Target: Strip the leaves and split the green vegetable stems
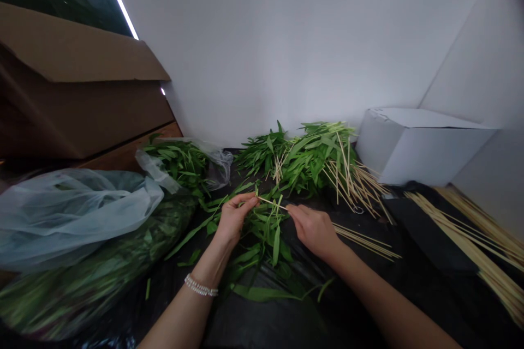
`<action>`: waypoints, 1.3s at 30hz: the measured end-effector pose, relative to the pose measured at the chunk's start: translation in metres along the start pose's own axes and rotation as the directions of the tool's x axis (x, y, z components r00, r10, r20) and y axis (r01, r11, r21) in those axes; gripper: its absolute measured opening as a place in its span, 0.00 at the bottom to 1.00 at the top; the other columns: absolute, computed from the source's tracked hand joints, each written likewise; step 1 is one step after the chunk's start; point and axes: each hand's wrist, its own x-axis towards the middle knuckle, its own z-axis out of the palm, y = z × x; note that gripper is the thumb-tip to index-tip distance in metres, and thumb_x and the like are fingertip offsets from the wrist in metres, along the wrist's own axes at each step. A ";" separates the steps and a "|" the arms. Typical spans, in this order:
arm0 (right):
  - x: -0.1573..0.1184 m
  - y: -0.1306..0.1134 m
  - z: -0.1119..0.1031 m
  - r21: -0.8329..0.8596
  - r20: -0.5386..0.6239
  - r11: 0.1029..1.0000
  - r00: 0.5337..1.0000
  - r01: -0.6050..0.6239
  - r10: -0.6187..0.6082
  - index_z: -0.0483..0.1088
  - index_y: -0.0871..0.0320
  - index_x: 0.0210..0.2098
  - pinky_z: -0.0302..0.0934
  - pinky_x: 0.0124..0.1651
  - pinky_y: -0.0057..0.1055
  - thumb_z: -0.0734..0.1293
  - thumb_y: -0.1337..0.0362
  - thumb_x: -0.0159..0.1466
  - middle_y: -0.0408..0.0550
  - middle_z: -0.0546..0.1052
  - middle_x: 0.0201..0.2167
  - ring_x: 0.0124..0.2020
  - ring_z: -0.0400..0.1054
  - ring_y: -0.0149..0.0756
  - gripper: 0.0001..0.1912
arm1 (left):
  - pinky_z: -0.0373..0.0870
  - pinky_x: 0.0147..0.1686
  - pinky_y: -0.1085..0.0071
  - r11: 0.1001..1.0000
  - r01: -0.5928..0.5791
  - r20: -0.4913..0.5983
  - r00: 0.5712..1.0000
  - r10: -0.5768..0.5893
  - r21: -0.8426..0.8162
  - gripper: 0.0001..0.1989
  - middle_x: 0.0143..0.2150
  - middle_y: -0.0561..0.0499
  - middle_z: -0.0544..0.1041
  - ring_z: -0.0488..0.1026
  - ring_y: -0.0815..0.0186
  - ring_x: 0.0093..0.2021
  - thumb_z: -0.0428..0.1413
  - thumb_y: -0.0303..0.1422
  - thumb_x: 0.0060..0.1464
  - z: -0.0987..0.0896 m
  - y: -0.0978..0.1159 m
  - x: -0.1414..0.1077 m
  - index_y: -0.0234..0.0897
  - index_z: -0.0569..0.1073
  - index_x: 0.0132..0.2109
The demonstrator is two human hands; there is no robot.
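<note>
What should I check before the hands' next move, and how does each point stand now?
1. Left hand at one end of the thin stick: ok, thumb and fingers pinch there.
2. Right hand gripping the stick's other end: ok.
3. Stick tip set in a stem: cannot tell, too small and partly covered.
4. Surface under the hands free of loose greens: not ok, they lie strewn there.
5. Spare sticks within reach: probably ok, beside the right wrist.

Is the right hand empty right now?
No, the right hand grips a thin stick, which runs across to the fingertips of the left hand.
</note>
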 end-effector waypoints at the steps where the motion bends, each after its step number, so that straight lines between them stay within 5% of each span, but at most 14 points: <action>1: 0.000 0.000 0.000 0.002 0.003 1.000 1.000 0.001 -0.001 0.71 0.57 0.49 0.58 0.35 0.24 0.55 0.69 0.68 0.47 0.77 0.33 0.34 0.72 0.32 0.16 | 0.69 0.37 0.70 1.000 0.005 0.007 1.000 -0.005 0.000 0.17 0.30 0.46 0.81 0.76 0.65 0.31 0.71 0.35 0.33 0.000 0.000 0.000 0.33 0.80 0.34; 11: 0.001 -0.002 -0.001 0.002 -0.017 1.000 1.000 0.001 -0.001 0.71 0.57 0.49 0.58 0.35 0.25 0.55 0.68 0.69 0.46 0.76 0.32 0.33 0.71 0.32 0.15 | 0.69 0.41 0.69 1.000 -0.016 0.051 0.999 0.015 0.016 0.24 0.31 0.46 0.81 0.77 0.64 0.34 0.70 0.36 0.36 -0.002 -0.001 0.001 0.34 0.79 0.44; 20: 0.000 -0.002 0.000 0.006 -0.022 1.000 1.000 -0.020 0.020 0.71 0.56 0.48 0.57 0.34 0.24 0.55 0.68 0.69 0.46 0.76 0.31 0.33 0.71 0.32 0.16 | 0.68 0.36 0.72 0.999 0.004 0.048 0.999 -0.006 0.049 0.14 0.32 0.47 0.81 0.75 0.66 0.32 0.68 0.40 0.40 -0.003 0.001 0.000 0.35 0.81 0.34; 28: 0.000 -0.001 0.001 0.016 -0.052 1.000 0.999 -0.015 0.016 0.71 0.56 0.49 0.56 0.33 0.24 0.55 0.68 0.69 0.47 0.77 0.32 0.33 0.71 0.32 0.16 | 0.68 0.38 0.70 0.999 -0.013 0.016 1.000 0.013 0.043 0.16 0.33 0.47 0.81 0.75 0.65 0.34 0.70 0.37 0.36 -0.002 0.001 0.000 0.35 0.81 0.34; 39: -0.001 -0.003 0.002 0.012 -0.061 1.000 0.998 0.028 -0.027 0.71 0.59 0.49 0.58 0.34 0.25 0.56 0.69 0.69 0.47 0.77 0.31 0.33 0.72 0.33 0.16 | 0.67 0.33 0.74 0.994 0.106 -0.001 0.994 -0.106 -0.007 0.15 0.30 0.48 0.81 0.74 0.69 0.30 0.71 0.35 0.30 -0.002 0.005 -0.001 0.35 0.81 0.30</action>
